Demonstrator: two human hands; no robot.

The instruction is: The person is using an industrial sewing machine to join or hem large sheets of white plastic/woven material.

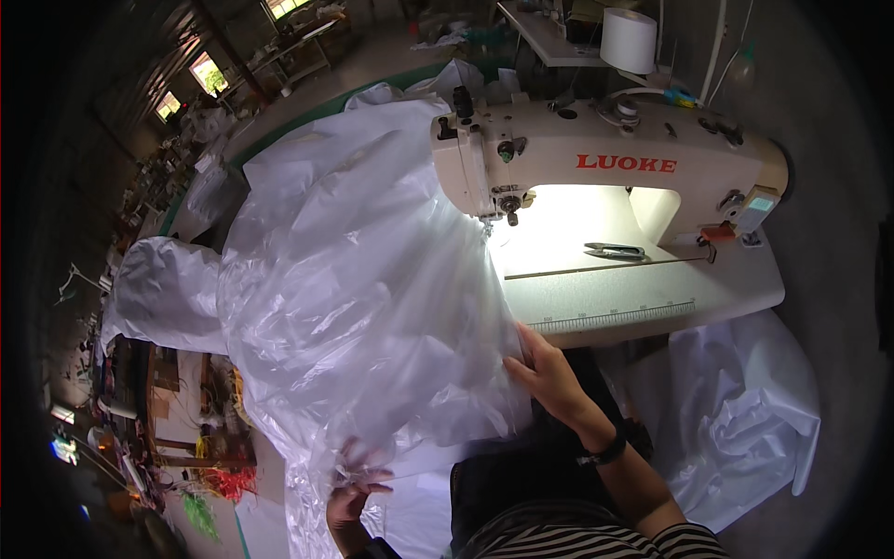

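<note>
A big, shiny white plastic sheet (363, 279) lies in loose folds over the left of the sewing table. Its right edge runs up to the needle area of a cream sewing machine (549, 154). My right hand (549, 377) pinches that edge just in front of the machine bed, thumb on top. Lower left, my left hand (357, 484) grips the near part of the sheet. Some of its fingers show only dimly through the film and are slightly blurred.
Thread snips (615, 252) rest on the lit machine bed (605, 307), which has a ruler scale along its front. More white sheeting (745, 401) hangs at the right. A white thread cone (629, 42) stands behind the machine. Red strands (228, 482) and clutter lie at the left.
</note>
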